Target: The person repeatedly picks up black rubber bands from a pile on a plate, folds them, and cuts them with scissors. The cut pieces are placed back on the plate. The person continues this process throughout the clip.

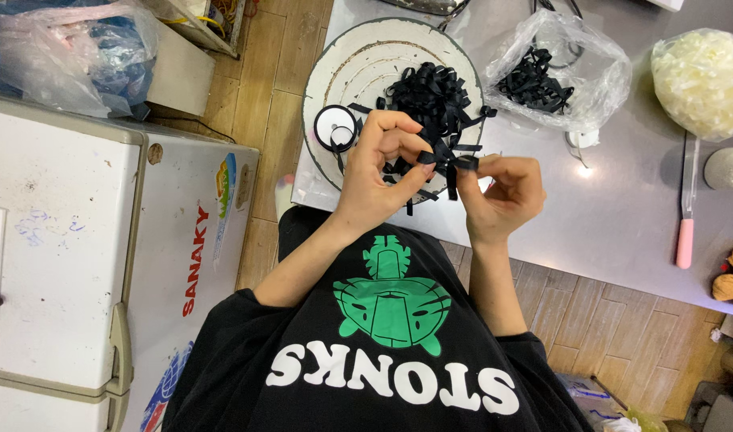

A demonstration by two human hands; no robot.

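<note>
A: Starting from your left: what has your left hand (380, 164) got?

B: Its fingers are pinched shut on the black bow (446, 160), held up over the near edge of the round tray (334, 68).

A: And your right hand (506, 192)?

B: Closed on the bow's other end, a tail hanging between them.

A: The risk?

B: Ease either pinch and I judge the loops could spring apart, or the bow could drop into the ribbon pile (430, 92).

Bright, even indoor light from overhead; a small glare spot shines on the grey bench (622, 216). Shadows are soft, focus sharp, with wide-angle bending at the edges.
</note>
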